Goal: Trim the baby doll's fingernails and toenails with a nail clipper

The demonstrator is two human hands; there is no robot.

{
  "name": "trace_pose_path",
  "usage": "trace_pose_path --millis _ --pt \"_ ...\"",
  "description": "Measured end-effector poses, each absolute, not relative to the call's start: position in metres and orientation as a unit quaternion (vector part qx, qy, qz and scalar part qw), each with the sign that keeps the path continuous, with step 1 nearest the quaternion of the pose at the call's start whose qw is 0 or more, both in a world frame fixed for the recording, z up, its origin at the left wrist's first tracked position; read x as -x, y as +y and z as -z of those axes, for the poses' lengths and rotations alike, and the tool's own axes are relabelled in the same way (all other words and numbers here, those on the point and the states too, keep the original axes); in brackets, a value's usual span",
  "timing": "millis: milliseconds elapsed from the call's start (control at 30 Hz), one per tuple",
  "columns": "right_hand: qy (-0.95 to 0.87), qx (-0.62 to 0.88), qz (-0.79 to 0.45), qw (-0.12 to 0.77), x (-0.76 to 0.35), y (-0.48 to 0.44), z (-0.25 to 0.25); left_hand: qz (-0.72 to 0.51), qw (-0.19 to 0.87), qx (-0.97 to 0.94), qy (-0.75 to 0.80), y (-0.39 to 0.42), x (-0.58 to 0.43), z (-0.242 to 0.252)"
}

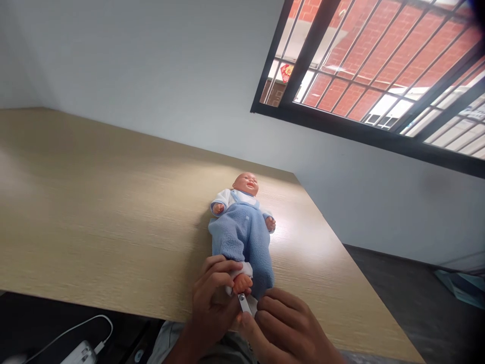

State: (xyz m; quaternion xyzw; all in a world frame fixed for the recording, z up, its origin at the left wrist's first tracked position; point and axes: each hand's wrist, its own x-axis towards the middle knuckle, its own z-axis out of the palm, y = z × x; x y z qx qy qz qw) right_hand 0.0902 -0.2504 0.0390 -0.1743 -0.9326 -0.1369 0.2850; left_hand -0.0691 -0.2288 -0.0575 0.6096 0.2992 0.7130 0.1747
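The head camera shows one doll (248,230) lying face-up on one table (113,227). The left hand (212,290) grips its one bare foot (242,284); the right hand (286,323) pinches one nail clipper (244,303) close by, partly covering it. Around: one barred window (352,71), one white charger (80,355), one cable (91,319).

You see a baby doll (244,227) in light-blue overalls (242,240) and a blue-cuffed white top (226,196). Your nail clipper (243,302) is silver, your tabletop (132,212) pale, grained wood.
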Motion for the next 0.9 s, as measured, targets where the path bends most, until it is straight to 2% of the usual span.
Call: trace_pose_path --millis 300,900 --pt "-0.939 0.194 0.134 0.252 -0.0883 -0.2551 -0.0413 -0.711 0.181 -0.611 0.298 -0.2285 0.0695 0.0612" --pt "-0.935 0.167 0.157 0.271 -0.0852 -0.2501 -0.0337 -0.711 0.18 -0.613 0.293 -0.228 0.0692 0.0653"
